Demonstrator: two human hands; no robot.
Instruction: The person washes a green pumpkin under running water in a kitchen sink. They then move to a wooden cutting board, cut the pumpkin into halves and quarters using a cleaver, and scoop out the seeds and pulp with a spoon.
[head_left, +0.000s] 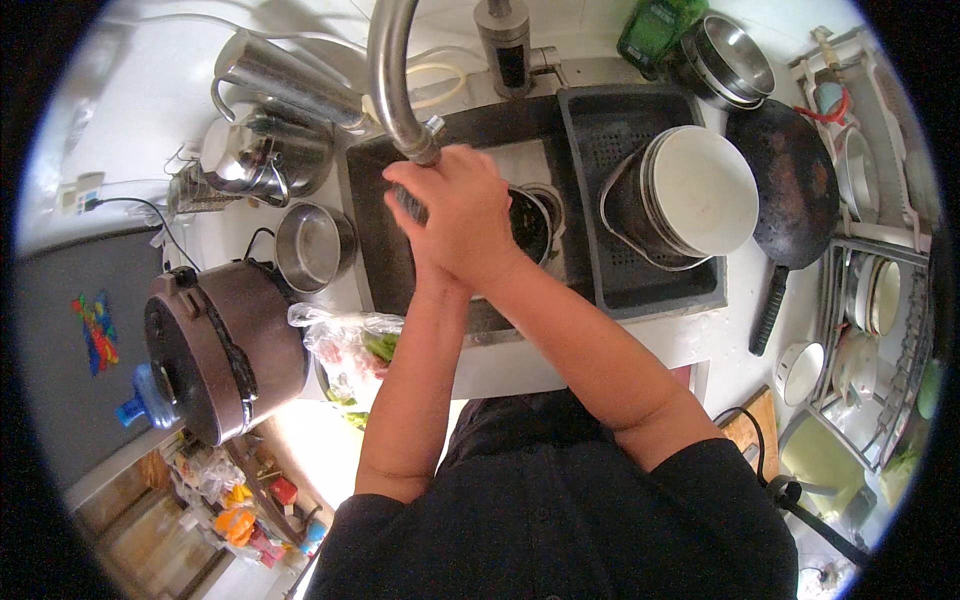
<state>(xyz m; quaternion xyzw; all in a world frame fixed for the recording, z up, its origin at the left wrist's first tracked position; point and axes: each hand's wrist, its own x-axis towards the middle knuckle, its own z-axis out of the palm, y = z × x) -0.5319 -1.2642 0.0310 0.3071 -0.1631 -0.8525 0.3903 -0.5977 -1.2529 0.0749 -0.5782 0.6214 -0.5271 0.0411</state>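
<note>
Under the curved metal faucet spout (391, 82), my two hands are pressed together over the dark sink (371, 225). My right hand (471, 210) lies on top and covers most of my left hand (433, 259). Something grey shows in the gap between the fingers, too blurred to name; it may be water. Below the hands, a dark round pot or bowl (531, 229) sits in the sink, partly hidden by them. To the right, a black perforated drain basket (630, 289) holds a stack topped by a white bowl (703, 191).
A dark wok (787, 180) and steel bowls (739, 56) flank the basket, near a green bottle (652, 37). Left stand a brown electric cooker (255, 337), a small steel pot (311, 247) and a kettle (262, 150). A plastic bag of vegetables (352, 337) lies by my left forearm.
</note>
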